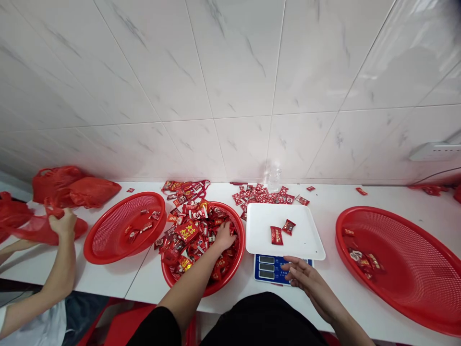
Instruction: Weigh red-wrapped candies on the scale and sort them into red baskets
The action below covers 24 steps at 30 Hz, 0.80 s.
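My left hand [224, 237] reaches into a red plastic basket [242, 250] heaped with small wrapped candies [207, 235]. Its fingers are bent down around red candy packets there, with the tips partly hidden. Open and holding nothing, my right hand [306, 281] hovers over the blue keypad of a digital scale [266, 276], fingers apart. On the scale's white tray [306, 223] lie two red packets, a larger candy packet [276, 235] and a smaller, darker candy packet [288, 227].
Loose red packets [262, 194] lie behind the tray beside a clear plastic object [274, 178]. Red baskets stand left [104, 230] and right [414, 269], each holding a few packets. Farther left, another person's hand [63, 222] grips a red bag [39, 228], near filled red bags [90, 190].
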Tool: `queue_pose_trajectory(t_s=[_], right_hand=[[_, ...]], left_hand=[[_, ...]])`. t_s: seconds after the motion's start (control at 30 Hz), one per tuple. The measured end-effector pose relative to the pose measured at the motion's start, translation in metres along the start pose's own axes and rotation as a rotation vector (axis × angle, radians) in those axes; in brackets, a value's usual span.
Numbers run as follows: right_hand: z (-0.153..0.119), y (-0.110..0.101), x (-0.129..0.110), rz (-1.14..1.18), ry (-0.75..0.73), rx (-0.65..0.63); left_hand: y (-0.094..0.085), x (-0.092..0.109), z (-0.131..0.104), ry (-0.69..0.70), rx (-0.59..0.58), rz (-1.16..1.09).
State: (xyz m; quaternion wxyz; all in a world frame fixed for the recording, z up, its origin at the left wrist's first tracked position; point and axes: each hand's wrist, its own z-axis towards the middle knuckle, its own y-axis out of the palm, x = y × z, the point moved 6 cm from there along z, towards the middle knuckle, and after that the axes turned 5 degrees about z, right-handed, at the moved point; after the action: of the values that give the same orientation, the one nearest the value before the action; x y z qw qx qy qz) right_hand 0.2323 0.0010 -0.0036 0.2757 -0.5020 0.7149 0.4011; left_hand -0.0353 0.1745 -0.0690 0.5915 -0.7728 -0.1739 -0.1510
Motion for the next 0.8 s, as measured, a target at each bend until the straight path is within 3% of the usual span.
queue_pose_trajectory(t_s=[0.17,0.4,0.53,0.8], right_hand=[[0.001,0.001,-0.002,-0.022,-0.006,0.011],[0.001,0.002,0.004,-0.023,0.006,0.021],[0.003,0.004,0.006,-0.011,0.001,0.019],[0.003,0.009,0.003,-0.024,0.000,-0.019]], left_hand=[[0.028,-0.006,0.000,0.007,-0.147,0.198],[0.030,-0.007,0.000,0.034,-0.284,0.157],[0.036,-0.015,-0.009,-0.037,-0.275,0.165],[0.048,-0.011,-0.021,-0.058,-0.239,0.235]])
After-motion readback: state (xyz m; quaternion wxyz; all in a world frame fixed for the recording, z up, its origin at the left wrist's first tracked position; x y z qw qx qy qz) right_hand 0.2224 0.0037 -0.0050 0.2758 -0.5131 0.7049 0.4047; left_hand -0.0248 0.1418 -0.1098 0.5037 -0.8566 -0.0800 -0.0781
